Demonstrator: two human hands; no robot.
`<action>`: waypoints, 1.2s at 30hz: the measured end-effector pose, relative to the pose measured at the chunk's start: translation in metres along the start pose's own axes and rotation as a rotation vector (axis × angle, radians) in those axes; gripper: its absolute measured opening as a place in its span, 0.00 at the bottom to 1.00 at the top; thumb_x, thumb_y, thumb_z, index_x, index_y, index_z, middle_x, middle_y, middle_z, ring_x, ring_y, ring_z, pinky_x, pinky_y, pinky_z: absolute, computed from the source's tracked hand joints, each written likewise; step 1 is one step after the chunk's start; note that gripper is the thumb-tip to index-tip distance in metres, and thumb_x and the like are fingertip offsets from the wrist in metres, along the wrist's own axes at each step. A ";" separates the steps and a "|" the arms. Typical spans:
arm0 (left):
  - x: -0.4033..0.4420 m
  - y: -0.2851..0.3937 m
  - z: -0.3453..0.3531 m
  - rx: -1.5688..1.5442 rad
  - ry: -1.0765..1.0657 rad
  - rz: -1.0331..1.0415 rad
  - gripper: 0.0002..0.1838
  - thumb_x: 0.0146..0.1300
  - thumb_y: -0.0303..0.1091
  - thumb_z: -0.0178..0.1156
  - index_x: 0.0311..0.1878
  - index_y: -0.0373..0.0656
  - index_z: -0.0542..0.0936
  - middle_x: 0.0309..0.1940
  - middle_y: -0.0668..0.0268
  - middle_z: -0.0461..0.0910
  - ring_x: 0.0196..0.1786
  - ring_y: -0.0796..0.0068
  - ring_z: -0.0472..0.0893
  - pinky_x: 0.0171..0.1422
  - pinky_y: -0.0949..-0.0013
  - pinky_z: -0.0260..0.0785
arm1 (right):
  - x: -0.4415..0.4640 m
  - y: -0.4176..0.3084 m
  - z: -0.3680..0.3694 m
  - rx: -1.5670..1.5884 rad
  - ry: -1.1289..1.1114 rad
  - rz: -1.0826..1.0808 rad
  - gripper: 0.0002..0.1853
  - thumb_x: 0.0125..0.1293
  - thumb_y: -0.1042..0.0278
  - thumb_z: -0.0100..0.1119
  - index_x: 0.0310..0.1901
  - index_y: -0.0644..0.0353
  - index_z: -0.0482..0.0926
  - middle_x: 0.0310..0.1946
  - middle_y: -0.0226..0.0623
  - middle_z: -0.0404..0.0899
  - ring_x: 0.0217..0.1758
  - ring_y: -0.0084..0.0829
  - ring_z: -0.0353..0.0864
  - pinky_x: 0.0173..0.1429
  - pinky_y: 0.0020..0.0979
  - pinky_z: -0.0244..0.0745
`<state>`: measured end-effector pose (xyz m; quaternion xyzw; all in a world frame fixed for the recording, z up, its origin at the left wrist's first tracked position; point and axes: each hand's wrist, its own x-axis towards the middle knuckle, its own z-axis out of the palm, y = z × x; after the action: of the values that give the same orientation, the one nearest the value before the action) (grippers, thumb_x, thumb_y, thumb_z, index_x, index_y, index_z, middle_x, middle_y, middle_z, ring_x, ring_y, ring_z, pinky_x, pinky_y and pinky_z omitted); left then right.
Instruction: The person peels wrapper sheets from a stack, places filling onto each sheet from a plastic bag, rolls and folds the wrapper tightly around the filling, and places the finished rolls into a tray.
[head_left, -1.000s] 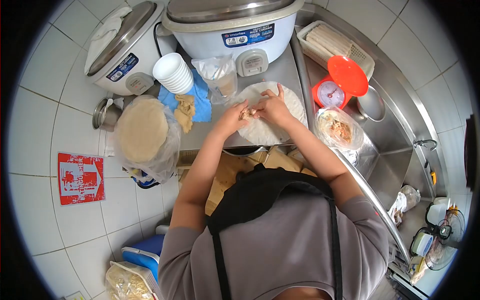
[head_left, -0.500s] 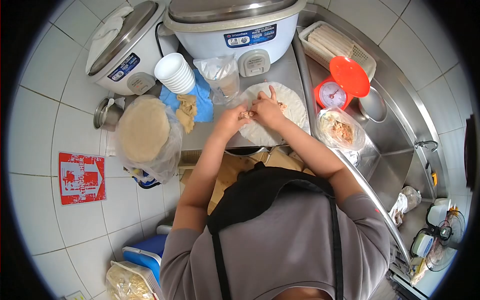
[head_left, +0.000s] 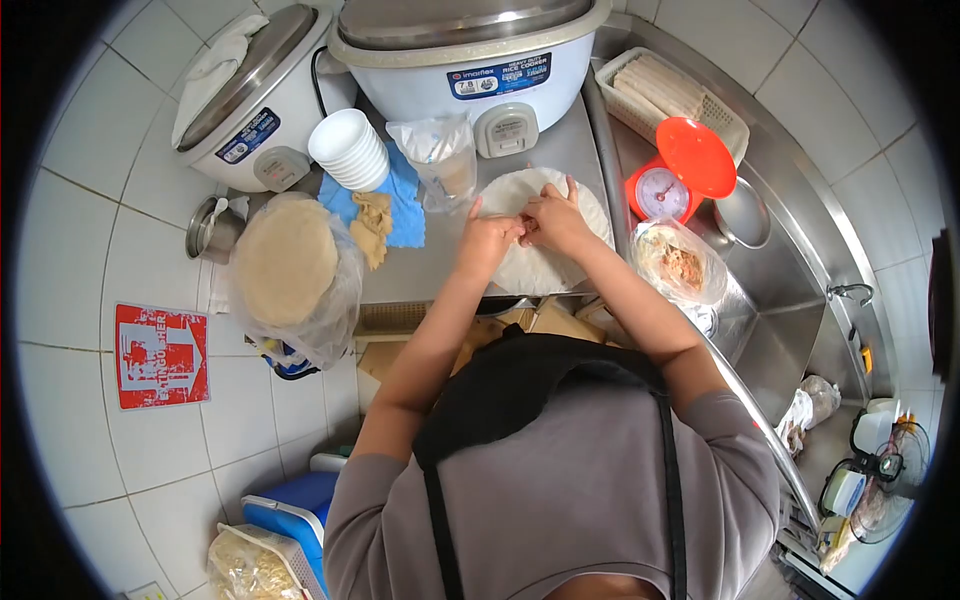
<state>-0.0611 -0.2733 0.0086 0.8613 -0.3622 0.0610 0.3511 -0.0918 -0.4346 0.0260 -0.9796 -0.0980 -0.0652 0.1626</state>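
Observation:
A round, pale, thin wrapper sheet (head_left: 540, 270) lies on the steel counter. Above it, my left hand (head_left: 487, 243) and my right hand (head_left: 556, 222) meet with their fingertips close together. Between the fingertips shows a small reddish-brown bit of filling (head_left: 528, 229), pinched by both hands; the fingers hide most of it. To the right, a plastic bag of orange-brown filling (head_left: 682, 266) sits open on the steel edge. At the left, a stack of round wrappers (head_left: 285, 260) rests on clear plastic.
Two rice cookers (head_left: 480, 85) stand at the back. Nearer are white bowls (head_left: 350, 150) on a blue cloth (head_left: 405, 205) and a plastic bag with a cup (head_left: 445, 165). A red scale (head_left: 663, 193), a basket of pale rolls (head_left: 650, 85) and a sink (head_left: 775, 340) are right.
My left hand has shifted right and my right hand slightly right, keeping together over the wrapper. The filling that showed right of my right hand is no longer visible there.

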 end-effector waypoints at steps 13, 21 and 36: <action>0.015 0.001 0.019 -0.039 -0.055 -0.007 0.10 0.52 0.36 0.64 0.37 0.45 0.84 0.30 0.67 0.82 0.37 0.70 0.80 0.71 0.55 0.50 | -0.011 0.030 -0.011 0.086 -0.002 0.072 0.09 0.41 0.61 0.69 0.27 0.51 0.82 0.32 0.23 0.77 0.50 0.34 0.69 0.67 0.60 0.44; 0.022 0.026 0.031 -0.067 0.023 0.076 0.10 0.53 0.35 0.63 0.38 0.44 0.84 0.33 0.65 0.82 0.38 0.68 0.80 0.72 0.51 0.45 | -0.019 0.048 0.005 0.085 0.061 0.048 0.13 0.39 0.60 0.71 0.29 0.50 0.81 0.31 0.23 0.76 0.51 0.35 0.69 0.65 0.57 0.45; 0.036 0.013 0.042 0.049 -0.094 0.139 0.08 0.52 0.35 0.63 0.34 0.46 0.83 0.28 0.64 0.81 0.36 0.68 0.80 0.70 0.55 0.54 | -0.029 0.078 -0.008 0.244 0.096 -0.004 0.19 0.37 0.61 0.73 0.36 0.48 0.81 0.33 0.20 0.76 0.50 0.32 0.68 0.61 0.45 0.50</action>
<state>-0.0496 -0.3276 -0.0025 0.8442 -0.4358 0.0534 0.3074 -0.1047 -0.5146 0.0049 -0.9481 -0.0992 -0.1000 0.2850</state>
